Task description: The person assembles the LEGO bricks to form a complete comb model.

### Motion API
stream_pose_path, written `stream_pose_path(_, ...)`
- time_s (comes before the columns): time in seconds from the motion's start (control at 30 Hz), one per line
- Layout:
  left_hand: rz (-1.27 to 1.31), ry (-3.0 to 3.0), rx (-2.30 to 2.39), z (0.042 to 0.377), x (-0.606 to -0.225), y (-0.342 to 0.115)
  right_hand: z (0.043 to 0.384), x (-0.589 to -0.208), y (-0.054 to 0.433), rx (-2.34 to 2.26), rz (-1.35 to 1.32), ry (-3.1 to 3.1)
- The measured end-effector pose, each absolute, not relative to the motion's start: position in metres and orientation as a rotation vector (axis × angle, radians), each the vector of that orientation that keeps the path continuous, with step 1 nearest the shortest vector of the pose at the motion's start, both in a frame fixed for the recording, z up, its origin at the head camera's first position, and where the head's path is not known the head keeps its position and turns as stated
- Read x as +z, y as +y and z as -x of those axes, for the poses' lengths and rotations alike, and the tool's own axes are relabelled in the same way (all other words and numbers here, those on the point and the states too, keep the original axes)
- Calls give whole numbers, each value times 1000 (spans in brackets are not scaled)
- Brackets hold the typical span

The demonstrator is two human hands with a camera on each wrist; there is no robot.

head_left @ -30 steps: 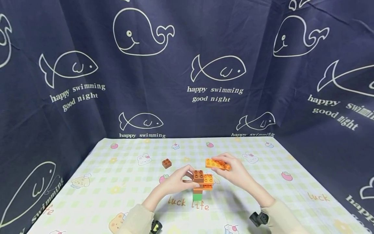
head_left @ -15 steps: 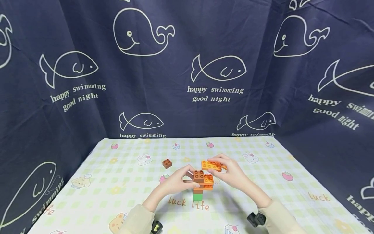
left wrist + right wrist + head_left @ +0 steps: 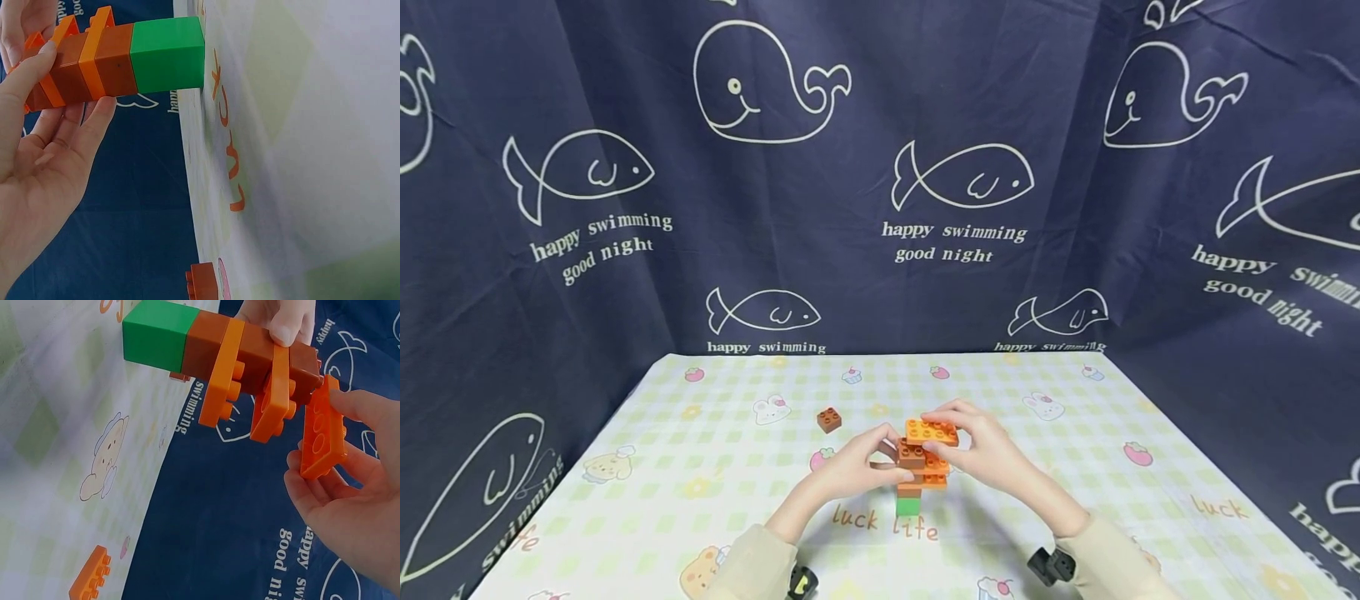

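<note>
A tower of toy building bricks stands upright on the table, with a green brick at its base. Above the green, brown bricks alternate with two orange plates that jut out to the right. My left hand grips the upper tower from the left, its thumb on the near side. My right hand pinches a third orange plate between thumb and fingers. That plate sits right over the top brown brick, studs up and slightly tilted; whether they touch, I cannot tell.
A loose brown brick lies on the table behind the left hand. Another orange plate lies on the tabletop in the right wrist view. Checked cloth covers the table, and dark blue curtains enclose its back and sides.
My right hand has carried the orange plate leftward and slightly down, from beside the tower to over its top. The left hand and the tower have stayed in place.
</note>
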State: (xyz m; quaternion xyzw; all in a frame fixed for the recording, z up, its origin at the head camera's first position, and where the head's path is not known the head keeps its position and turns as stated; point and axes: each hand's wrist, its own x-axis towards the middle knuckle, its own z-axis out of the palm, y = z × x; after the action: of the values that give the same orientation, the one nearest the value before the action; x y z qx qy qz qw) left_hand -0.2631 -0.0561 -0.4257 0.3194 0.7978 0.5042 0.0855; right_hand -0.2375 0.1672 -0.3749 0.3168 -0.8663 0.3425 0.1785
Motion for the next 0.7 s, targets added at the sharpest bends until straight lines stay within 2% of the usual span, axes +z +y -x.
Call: stream_pose_path(0.7, -951, 2361, 1505, 262, -423, -57, 235, -375, 160, 886, -973, -2455)
